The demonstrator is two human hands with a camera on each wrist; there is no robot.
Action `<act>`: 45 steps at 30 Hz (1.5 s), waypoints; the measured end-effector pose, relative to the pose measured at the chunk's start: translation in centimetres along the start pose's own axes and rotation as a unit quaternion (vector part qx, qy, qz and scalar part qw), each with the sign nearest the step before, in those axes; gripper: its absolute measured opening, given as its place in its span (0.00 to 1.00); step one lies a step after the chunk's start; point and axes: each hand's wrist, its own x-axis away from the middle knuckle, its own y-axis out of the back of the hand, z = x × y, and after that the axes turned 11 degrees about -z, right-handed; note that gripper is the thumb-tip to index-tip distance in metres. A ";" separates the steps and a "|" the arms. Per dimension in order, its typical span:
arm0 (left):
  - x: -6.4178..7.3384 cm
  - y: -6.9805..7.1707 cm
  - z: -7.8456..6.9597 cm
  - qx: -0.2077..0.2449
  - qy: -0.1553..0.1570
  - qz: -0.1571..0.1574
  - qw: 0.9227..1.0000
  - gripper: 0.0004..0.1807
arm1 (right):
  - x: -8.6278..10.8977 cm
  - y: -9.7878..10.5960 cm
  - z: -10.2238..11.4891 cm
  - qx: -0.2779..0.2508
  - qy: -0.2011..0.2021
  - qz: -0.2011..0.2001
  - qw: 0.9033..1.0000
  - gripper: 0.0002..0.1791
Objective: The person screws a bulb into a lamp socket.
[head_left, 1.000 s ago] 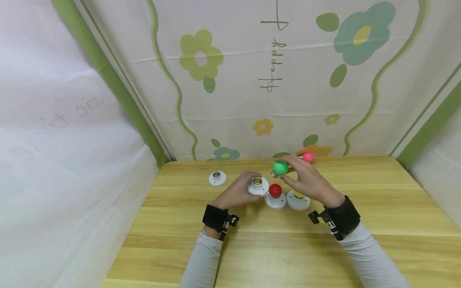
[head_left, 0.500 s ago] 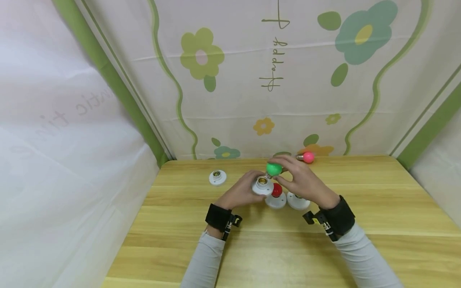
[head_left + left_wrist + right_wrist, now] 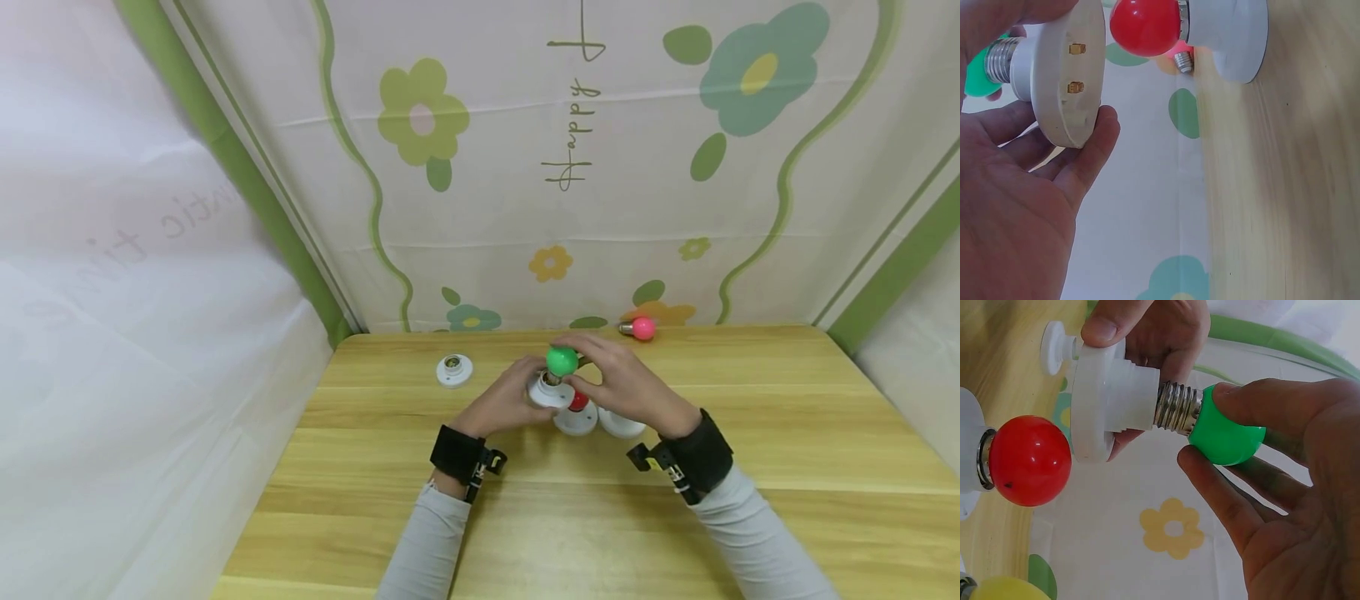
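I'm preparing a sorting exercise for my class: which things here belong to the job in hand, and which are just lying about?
In the job, it seems:
green bulb, pinched by the right hand
white socket, gripped by the left hand

Seemingly apart:
red bulb, fitted in another socket
yellow bulb, partly in view
pink bulb, lying loose
empty socket, off to the left

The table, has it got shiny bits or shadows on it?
Head view: a pale shine on the table toward the bottom edge; left wrist view: soft, blurry-edged shadows on the wood; right wrist view: a dim patch up in the left corner.
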 end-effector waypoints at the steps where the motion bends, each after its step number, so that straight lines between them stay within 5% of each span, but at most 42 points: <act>1: 0.0 0.0 -0.1 -0.004 -0.001 0.001 1.000 0.35 | 0.0 0.0 0.0 0.000 -0.001 0.001 1.000 0.30; 23: 0.2 -0.2 -0.1 -0.011 -0.002 -0.002 1.000 0.40 | 0.2 -0.5 -0.1 0.014 -0.018 0.038 0.999 0.30; 45: 0.5 -0.3 -0.4 -0.016 -0.030 0.000 0.999 0.37 | 0.5 -0.5 0.5 0.044 0.006 0.010 0.999 0.31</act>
